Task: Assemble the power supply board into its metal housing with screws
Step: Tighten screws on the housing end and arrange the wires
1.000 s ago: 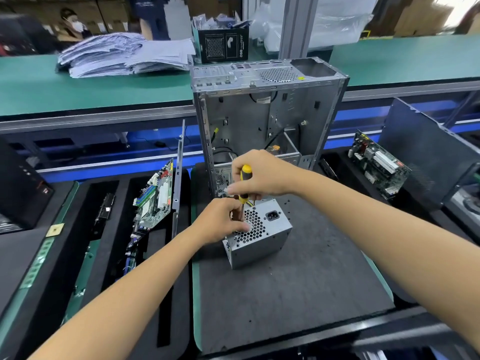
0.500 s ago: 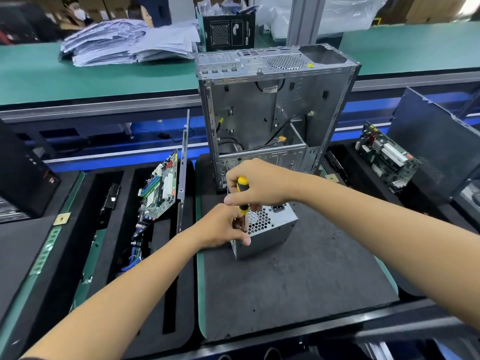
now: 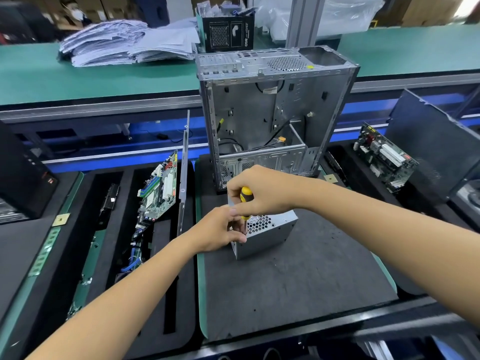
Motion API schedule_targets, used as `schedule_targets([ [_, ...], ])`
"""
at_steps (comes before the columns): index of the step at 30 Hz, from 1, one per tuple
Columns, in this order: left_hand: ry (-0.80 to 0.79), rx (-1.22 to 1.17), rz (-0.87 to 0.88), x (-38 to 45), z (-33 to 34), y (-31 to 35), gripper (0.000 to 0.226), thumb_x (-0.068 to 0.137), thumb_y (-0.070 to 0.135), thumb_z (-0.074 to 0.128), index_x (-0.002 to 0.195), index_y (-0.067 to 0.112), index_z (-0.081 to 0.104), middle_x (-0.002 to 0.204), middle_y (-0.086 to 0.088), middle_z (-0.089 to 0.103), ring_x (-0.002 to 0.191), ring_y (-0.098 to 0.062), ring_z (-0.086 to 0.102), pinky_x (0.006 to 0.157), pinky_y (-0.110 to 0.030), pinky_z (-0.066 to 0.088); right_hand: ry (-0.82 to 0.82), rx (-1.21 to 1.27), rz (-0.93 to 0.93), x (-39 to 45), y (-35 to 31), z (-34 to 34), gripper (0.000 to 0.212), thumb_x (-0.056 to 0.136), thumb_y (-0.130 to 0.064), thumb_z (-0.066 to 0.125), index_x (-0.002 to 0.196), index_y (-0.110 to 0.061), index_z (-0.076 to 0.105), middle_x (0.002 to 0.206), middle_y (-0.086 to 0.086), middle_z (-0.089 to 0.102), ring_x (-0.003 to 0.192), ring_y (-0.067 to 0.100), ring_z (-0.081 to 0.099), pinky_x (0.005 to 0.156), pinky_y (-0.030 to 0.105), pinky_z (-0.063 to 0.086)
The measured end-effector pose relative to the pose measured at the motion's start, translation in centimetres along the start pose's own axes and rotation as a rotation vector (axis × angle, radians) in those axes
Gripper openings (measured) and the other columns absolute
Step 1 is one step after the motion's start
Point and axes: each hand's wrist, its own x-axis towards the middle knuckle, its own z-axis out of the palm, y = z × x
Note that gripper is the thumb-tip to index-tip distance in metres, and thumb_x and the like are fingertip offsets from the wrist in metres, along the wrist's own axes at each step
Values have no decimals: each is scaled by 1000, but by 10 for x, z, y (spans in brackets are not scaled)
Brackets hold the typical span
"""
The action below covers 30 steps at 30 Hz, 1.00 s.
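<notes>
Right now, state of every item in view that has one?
power supply housing: upright on the mat, honeycomb grille up
screwdriver: upright, tip down at the housing's top corner
right hand: grips the screwdriver handle
left hand: fingers curled round the housing corner by the shaft
computer case: standing, side open, no board inside
motherboard: leaning on edge in the left tray

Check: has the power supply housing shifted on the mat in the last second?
No. The power supply housing sits in the same spot just in front of the open computer case; only the camera view has shifted.
</notes>
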Motion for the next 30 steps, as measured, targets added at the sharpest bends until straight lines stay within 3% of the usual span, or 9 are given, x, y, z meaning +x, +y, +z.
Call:
schedule_targets([
  [2,23,21,35,-1,0,-1,32,76,13,80,104,5,65,92,-6,69,83,-12,61,78,-23,49,4,9,-1,-2,-1,1,24,85,-35,67,74,-17,56,72,-1,60,67,16,51,63,25,41],
  [5,56,29,29,-3,0,-5,25,74,19,82,89,9,65,80,0,64,71,-11,57,70,-25,48,2,19,-3,-4,-2,2,20,85,-33,66,74,-19,56,72,-4,60,67,14,52,66,32,47],
  [10,218,-54,-274,-14,9,-20,46,63,40,87,64,14,49,56,12,47,50,-2,37,47,-15,30,-33,104,104,-4,-3,0,4,71,-17,60,72,-20,57,74,-1,62,71,21,58,62,44,53],
  [12,183,-269,-387,-17,13,-22,39,64,40,87,68,15,58,56,11,50,50,-2,42,48,-11,33,-35,83,104,-2,-3,-2,6,72,-14,61,73,-19,58,71,-4,61,67,17,57,59,37,51],
  [15,96,-488,-463,-18,16,-20,28,71,33,84,67,14,64,55,5,53,52,-8,49,50,-17,42,-29,26,77,-3,-5,-5,5,77,-14,61,78,-18,60,69,-8,60,63,7,52,56,24,43],
  [20,47,-695,-542,-20,23,-15,31,83,23,75,56,16,61,59,-1,58,50,-11,50,52,-20,43,-49,-168,26,-7,-6,-10,8,85,-18,61,77,-19,58,68,-13,57,68,-1,48,64,30,47],
  [22,55,-732,-559,-19,25,-13,31,84,19,73,56,15,59,57,0,56,49,-10,48,53,-21,42,-55,-244,20,-9,-7,-11,10,86,-21,60,77,-19,58,68,-13,56,71,5,47,63,32,45],
  [27,58,-762,-582,-18,24,-8,28,86,13,70,60,13,59,52,1,49,46,-9,44,51,-21,41,-64,-524,-11,-9,-13,0,26,96,-36,45,92,-14,57,63,-5,33,73,25,50,54,30,29],
  [30,57,-763,-588,-17,22,-7,34,86,13,70,52,17,63,53,1,48,48,-11,43,52,-23,41,-73,-500,0,-11,-15,0,20,94,-36,48,93,-16,47,72,0,40,71,26,49,49,31,29],
])
